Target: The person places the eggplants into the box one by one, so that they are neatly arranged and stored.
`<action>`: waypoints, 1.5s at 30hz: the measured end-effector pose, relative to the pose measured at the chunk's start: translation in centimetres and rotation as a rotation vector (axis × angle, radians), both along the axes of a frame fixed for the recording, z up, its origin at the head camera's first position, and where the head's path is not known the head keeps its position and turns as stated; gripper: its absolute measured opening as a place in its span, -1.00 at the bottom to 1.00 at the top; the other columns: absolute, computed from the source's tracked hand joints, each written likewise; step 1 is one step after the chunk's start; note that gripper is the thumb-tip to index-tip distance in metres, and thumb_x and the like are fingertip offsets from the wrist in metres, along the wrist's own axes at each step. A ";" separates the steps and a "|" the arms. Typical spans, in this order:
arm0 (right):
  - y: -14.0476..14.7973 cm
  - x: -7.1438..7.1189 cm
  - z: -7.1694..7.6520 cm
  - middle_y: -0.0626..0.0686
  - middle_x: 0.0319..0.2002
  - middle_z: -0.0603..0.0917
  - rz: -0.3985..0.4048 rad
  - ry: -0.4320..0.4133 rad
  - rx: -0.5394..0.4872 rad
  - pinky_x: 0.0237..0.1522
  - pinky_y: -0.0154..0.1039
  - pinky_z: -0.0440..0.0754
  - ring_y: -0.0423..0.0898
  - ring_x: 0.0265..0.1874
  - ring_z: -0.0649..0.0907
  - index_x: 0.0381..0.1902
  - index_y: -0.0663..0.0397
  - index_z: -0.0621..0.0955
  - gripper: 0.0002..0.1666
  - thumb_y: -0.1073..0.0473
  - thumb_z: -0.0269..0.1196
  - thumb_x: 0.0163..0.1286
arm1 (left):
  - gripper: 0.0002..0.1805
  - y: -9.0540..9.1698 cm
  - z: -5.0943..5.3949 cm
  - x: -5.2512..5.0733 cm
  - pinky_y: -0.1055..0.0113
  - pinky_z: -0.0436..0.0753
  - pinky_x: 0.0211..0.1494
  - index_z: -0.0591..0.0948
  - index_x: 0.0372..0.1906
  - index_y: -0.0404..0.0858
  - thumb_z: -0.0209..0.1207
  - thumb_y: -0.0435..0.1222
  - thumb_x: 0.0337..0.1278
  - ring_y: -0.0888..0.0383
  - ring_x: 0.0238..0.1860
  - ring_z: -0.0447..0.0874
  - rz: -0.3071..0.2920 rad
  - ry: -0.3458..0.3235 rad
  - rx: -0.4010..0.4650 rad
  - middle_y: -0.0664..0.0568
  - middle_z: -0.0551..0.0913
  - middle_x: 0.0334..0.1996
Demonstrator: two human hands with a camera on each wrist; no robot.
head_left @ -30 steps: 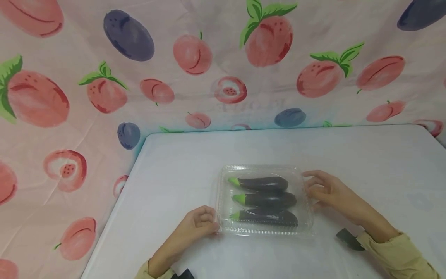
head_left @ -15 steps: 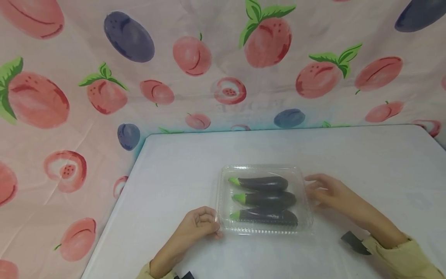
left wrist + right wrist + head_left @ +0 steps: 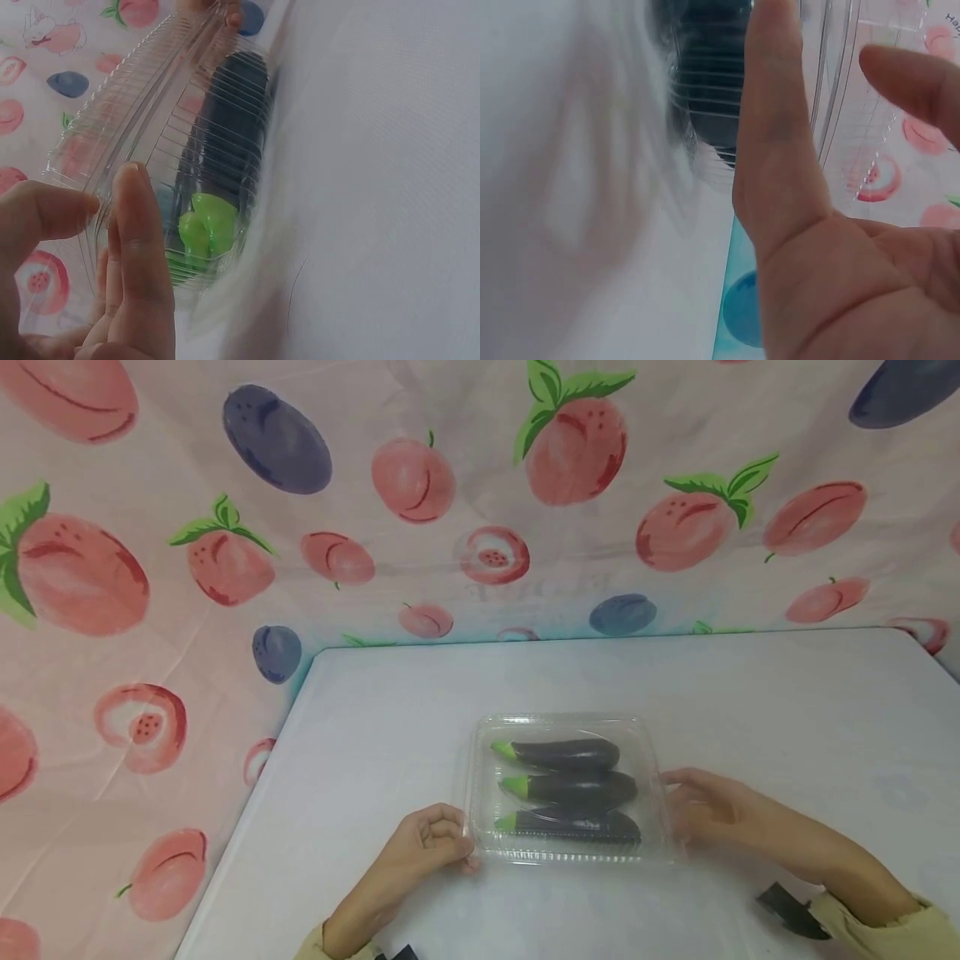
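Observation:
A clear plastic clamshell container (image 3: 558,858), lid down, lies on the white table. Inside, three dark purple eggplants (image 3: 573,789) with green stem ends lie in parallel, stems to the left. At the container's front left corner, my left hand (image 3: 420,843) pinches the rim; the left wrist view shows the thumb (image 3: 64,211) on one side of it and the fingers (image 3: 139,240) on the other. Along the right side, my right hand (image 3: 720,810) rests with straight fingers (image 3: 776,112) by the wall. Its thumb (image 3: 907,79) stands apart from the rim in the right wrist view.
The white tabletop (image 3: 390,718) extends around the container on all sides. Behind and to the left hangs a pink cloth (image 3: 450,410) printed with peaches and plums. A black strap (image 3: 793,910) hangs from the right sleeve.
My right hand has slid toward the front along the container's right side. The left hand stays at its corner, and the container and eggplants have not visibly moved.

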State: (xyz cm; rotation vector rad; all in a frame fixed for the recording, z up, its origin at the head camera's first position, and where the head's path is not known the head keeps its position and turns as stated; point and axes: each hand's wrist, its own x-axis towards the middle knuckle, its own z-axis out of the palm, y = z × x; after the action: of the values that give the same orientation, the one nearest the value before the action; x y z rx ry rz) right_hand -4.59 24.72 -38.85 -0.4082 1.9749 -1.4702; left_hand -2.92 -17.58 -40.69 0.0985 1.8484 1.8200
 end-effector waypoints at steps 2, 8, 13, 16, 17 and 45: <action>0.1 0.2 -0.1 0.34 0.17 0.51 0.004 -0.035 0.012 -0.07 -0.21 0.66 -0.06 0.00 0.66 0.50 0.30 0.05 -0.26 0.21 0.09 0.52 | -0.64 0.0 0.0 0.0 0.32 0.70 -0.05 0.42 0.01 -0.44 0.24 -0.41 0.16 0.19 -0.37 0.76 0.001 0.002 -0.001 0.04 0.68 -0.36; -0.1 0.7 -0.2 0.32 0.32 0.36 -0.024 -0.120 0.091 0.03 -0.07 0.58 0.10 0.20 0.49 0.53 0.12 0.02 -0.20 0.11 0.12 0.51 | -0.63 0.2 0.1 0.0 0.32 0.69 -0.05 0.43 0.01 -0.44 0.25 -0.41 0.15 0.19 -0.37 0.76 0.015 -0.006 -0.013 0.04 0.68 -0.36; -0.4 0.8 -0.3 0.31 0.27 0.40 -0.029 -0.103 0.089 0.00 -0.06 0.60 0.10 0.14 0.53 0.47 0.16 0.09 -0.26 0.12 0.14 0.49 | -0.63 0.2 0.1 0.0 0.32 0.69 -0.05 0.42 0.01 -0.43 0.24 -0.41 0.15 0.20 -0.37 0.75 0.017 -0.009 -0.016 0.06 0.70 -0.37; -0.6 0.8 -0.1 0.31 0.25 0.43 -0.027 -0.119 0.074 -0.01 -0.05 0.60 0.09 0.04 0.61 0.44 0.22 0.10 -0.28 0.13 0.14 0.49 | -0.63 0.2 0.1 0.0 0.32 0.69 -0.05 0.42 0.02 -0.44 0.23 -0.41 0.15 0.20 -0.37 0.75 0.020 -0.013 -0.016 0.06 0.70 -0.36; -0.6 0.8 -0.1 0.31 0.22 0.45 -0.021 -0.123 0.056 -0.03 -0.09 0.60 0.08 -0.02 0.64 0.43 0.24 0.09 -0.28 0.14 0.14 0.50 | -0.63 0.1 0.1 0.0 0.32 0.69 -0.05 0.42 0.02 -0.44 0.23 -0.41 0.15 0.20 -0.37 0.75 0.022 -0.014 -0.015 0.06 0.70 -0.36; -0.9 1.0 -0.6 0.27 -0.10 0.64 0.009 -0.122 -0.103 -0.12 -0.15 0.71 0.06 -0.20 0.73 0.19 0.45 0.26 -0.55 0.25 0.08 0.51 | -0.59 0.5 0.0 0.2 0.34 0.63 0.02 0.40 0.06 -0.41 0.25 -0.35 0.18 0.15 -0.33 0.75 0.050 -0.013 -0.038 0.05 0.72 -0.37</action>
State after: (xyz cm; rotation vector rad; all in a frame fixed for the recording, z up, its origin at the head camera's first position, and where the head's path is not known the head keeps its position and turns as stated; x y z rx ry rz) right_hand -3.60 23.81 -39.40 -0.3624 1.8058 -1.5582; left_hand -2.67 -17.12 -40.73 0.0266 1.8917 1.8134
